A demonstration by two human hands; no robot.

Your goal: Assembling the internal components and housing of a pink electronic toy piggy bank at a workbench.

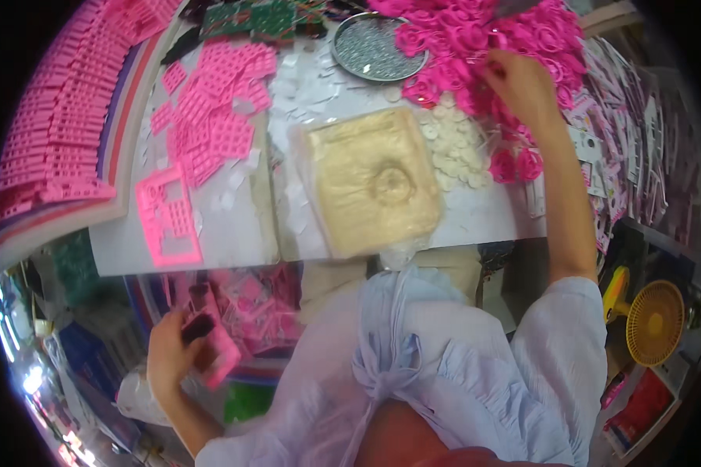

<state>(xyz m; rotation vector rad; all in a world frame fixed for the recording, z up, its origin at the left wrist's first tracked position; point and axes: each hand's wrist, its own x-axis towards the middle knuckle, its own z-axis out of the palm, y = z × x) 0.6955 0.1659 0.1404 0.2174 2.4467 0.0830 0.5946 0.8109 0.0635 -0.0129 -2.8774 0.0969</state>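
At the far left, stacks of pink plates (54,124) are lying in long rows along the curved edge of the table (234,241). Just right of them, loose pink grids (210,117) are spreading in a heap over the white tabletop, and a pink frame (167,218) is lying near the table's front edge, below that heap.

Lower down, off the table's front edge, the left hand (171,350) is hanging at the person's side with its fingers curled tight around a pink block (214,350) that has a dark part at its upper end. The block is sitting wholly in that hand, well apart from the tabletop.

In the middle of the table a tan pad (374,183) inside a clear bag is lying flat, with a round dent at its centre. Behind it a round metal tray (374,47) of small grey bits is standing near the table's back edge. Just right of the pad, white discs (456,152) are lying in a loose cluster.

Further right, the right hand (522,86) is reaching across the table and resting on a big pile of pink rings (475,39), its fingers bent down into the pile; whether they are gripping a ring cannot be told. At the right edge, cards (639,140) are lying fanned out, and below them a yellow fan (654,323) is standing on the floor.
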